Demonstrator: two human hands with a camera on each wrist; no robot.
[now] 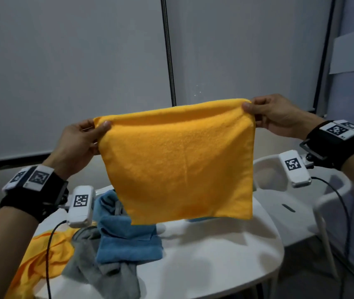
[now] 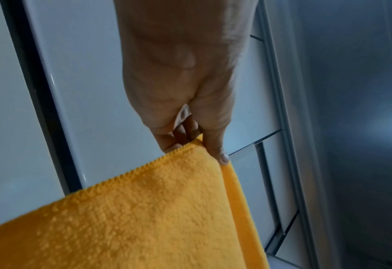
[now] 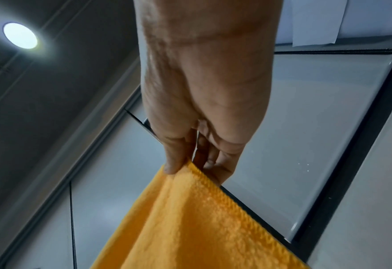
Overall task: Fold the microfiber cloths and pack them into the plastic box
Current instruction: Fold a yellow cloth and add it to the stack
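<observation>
Fingers and thumb of the left hand (image 1: 79,137) pinch the upper left corner of an orange cloth (image 1: 178,162), and those of the right hand (image 1: 273,114) pinch its upper right corner, so the cloth hangs spread in the air between the two hands, above the worktop (image 1: 214,262). Its top edge runs from one pinch to the other, the right end held higher than the left, and the sheet drops from that edge with its lower edge toward the worktop; it looks roughly square, so no clear long axis shows. From the left wrist view the left thumb (image 2: 218,149) presses on the near face of the corner with the other fingers curled behind it; the right wrist view shows the right thumb (image 3: 174,160) doing the same on its corner. Below the hanging cloth, on the white round worktop, a second orange cloth (image 1: 40,262) lies crumpled under the left wrist, a blue cloth (image 1: 126,238) lies bunched just below the held cloth's lower left corner, and a grey cloth (image 1: 105,270) lies rumpled beside and partly under the blue one. A white chair (image 1: 268,171) stands past the worktop, below the right hand. Each wrist wears a black strap with small marker tags and a white camera unit.
</observation>
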